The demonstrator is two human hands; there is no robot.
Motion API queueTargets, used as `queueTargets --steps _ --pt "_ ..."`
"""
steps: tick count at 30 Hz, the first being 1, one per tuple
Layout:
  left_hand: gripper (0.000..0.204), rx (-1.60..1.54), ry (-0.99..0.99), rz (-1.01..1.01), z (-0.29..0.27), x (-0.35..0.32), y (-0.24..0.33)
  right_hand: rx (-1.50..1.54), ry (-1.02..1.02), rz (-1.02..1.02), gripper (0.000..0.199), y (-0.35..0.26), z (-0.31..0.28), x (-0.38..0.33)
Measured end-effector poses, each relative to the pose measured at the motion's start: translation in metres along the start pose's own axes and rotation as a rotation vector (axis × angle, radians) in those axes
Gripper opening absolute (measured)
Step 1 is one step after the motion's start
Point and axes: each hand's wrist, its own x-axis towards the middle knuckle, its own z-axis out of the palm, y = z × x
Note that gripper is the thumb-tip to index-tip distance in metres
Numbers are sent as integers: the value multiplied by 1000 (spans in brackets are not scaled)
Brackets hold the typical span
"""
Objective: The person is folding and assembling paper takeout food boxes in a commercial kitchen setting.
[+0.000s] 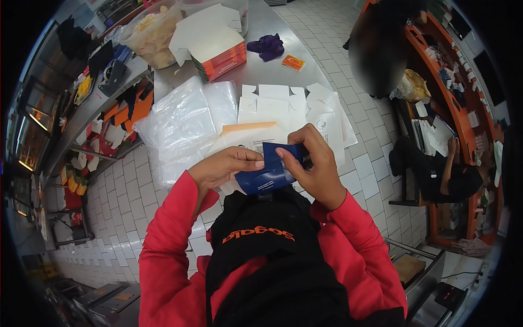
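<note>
Between my two hands, close to my apron, is a dark blue glossy piece of printed card or packaging [266,179], bent and tilted. My left hand [224,167] pinches its left edge between thumb and fingers. At the upper right, my right hand [320,170] grips it, thumb pressed on the face and fingers curled behind. Just beyond lies a white card piece with an orange edge [249,128], partly covered by my hands. Flat white cartons with cut tabs [272,109] lie behind it. To the left, a pile of clear plastic bags [177,122] spreads over the table.
Farther back on the metal table [297,39] stand a stack of orange-and-white cartons [223,59] and a clear tub of food [154,34]. A purple cloth [266,47] and an orange packet [293,62] lie nearby. Other people are at the right, one seated at a desk.
</note>
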Motion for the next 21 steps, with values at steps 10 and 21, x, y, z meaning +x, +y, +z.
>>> queueTargets --steps 10,21 --pt "21 321 -142 114 2 0 -1 143 -432 7 23 4 -15 -3" --pt "56 784 -79 471 15 -41 34 264 -293 367 42 20 -21 -8"
